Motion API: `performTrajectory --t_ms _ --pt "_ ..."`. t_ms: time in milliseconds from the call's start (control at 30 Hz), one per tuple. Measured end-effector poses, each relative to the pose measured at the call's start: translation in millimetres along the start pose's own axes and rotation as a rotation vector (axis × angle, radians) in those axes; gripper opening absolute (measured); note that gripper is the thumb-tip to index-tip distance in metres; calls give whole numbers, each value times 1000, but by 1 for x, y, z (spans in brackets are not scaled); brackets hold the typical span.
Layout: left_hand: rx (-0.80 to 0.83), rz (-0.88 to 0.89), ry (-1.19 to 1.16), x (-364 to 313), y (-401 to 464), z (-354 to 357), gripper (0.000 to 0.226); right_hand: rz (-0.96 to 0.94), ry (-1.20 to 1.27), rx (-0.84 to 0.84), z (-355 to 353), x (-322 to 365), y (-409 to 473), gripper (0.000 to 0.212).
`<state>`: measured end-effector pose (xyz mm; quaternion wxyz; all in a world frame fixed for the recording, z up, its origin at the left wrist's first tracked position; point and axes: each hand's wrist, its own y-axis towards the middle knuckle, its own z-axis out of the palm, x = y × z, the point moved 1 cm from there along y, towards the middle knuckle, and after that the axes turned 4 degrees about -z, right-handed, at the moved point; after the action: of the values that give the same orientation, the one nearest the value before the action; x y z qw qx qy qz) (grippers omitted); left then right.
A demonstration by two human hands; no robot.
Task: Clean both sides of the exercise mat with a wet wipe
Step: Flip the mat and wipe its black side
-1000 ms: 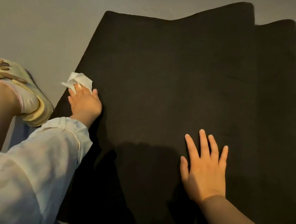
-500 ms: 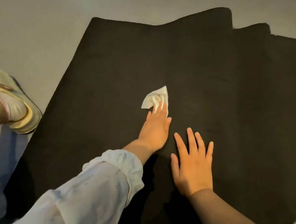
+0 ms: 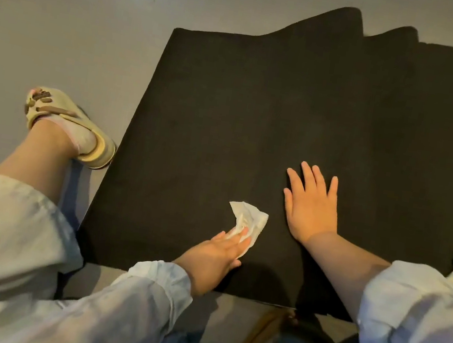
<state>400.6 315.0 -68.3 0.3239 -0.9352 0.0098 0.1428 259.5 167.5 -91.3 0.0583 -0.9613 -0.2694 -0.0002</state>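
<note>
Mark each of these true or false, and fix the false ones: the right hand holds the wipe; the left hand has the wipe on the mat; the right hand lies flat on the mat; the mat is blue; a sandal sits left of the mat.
1. False: the right hand holds nothing.
2. True: the left hand grips the wipe against the mat.
3. True: its fingers are spread flat.
4. False: the mat is black.
5. True: the sandal is on the floor by the mat's left edge.
</note>
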Motion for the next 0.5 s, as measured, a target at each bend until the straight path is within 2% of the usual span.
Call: performTrajectory --t_ms 100,200,300,400,500 --pt "36 9 10 -5 -21 9 52 -14 -21 -21 -4 7 -4 50" --pt "-28 -22 -117 -6 -34 22 45 -105 97 -69 -10 14 -14 46" --pt "-191 -110 -469 -8 -43 20 36 -322 302 -61 -16 24 -38 42" --pt "-381 -115 -833 -6 -40 8 29 -466 551 75 -31 38 -69 53" --pt "-487 -78 -1077 -10 -33 -13 25 -497 709 152 -36 51 -86 60"
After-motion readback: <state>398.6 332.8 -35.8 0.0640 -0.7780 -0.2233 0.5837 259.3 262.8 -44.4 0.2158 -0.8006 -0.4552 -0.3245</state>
